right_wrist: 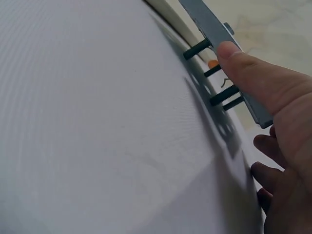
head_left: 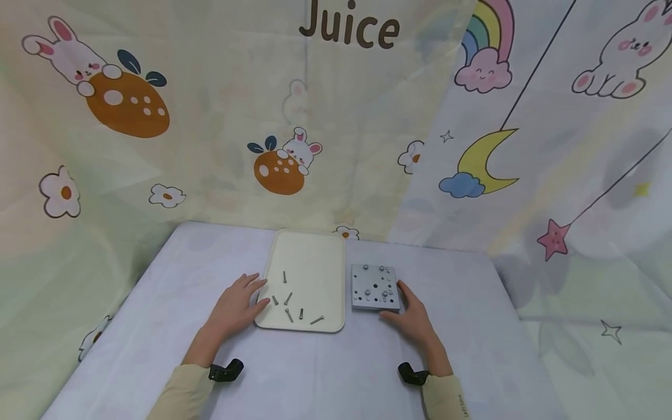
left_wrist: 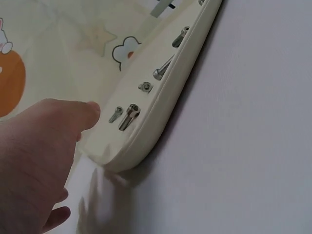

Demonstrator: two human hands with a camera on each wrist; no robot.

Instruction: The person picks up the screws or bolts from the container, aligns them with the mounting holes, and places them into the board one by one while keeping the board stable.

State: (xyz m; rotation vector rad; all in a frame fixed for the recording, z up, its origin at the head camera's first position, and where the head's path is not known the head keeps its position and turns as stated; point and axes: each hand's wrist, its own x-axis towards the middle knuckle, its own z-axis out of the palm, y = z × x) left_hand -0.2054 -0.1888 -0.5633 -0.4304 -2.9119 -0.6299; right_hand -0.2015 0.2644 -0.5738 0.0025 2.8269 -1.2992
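Right hand gripping metal plate by its edge, left hand relaxed, released at cream tray, plate just right of tray, 4 threaded shanks under plate in right wrist view, head view only bolt heads on top, 6 loose screws in tray.

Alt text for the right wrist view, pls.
A right-hand grip holds a gray metal plate by its edge, four threaded screw shanks jutting from the underside. The plate's shadow falls on the white tabletop.
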